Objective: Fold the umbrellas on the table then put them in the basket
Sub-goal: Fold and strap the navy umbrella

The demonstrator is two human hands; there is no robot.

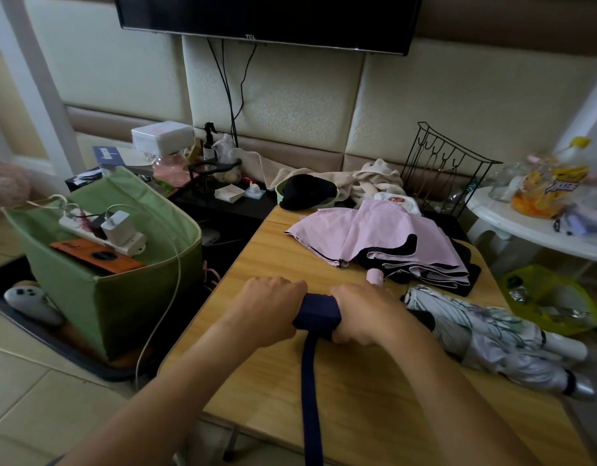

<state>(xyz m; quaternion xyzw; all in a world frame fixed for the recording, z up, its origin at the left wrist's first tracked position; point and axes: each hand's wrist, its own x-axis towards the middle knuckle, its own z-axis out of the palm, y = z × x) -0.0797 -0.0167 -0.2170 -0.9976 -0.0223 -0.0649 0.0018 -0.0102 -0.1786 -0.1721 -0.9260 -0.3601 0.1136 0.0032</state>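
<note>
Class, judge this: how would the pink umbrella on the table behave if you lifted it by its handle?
The pink umbrella probably flops: its cloth lies loose and crumpled. It likely feels light, being thin fabric. Its short round handle might slip or roll.

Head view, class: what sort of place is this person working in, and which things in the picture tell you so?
Probably a lived-in room at home, perhaps a bedroom: a TV hangs on a padded wall, and clothes and toiletry bottles crowd the far side of the table.

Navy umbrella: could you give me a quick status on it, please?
Left hand and right hand both grip navy umbrella over table. Pink umbrella and white umbrella unfolded-loose, waiting. Green basket holds clutter.
</note>
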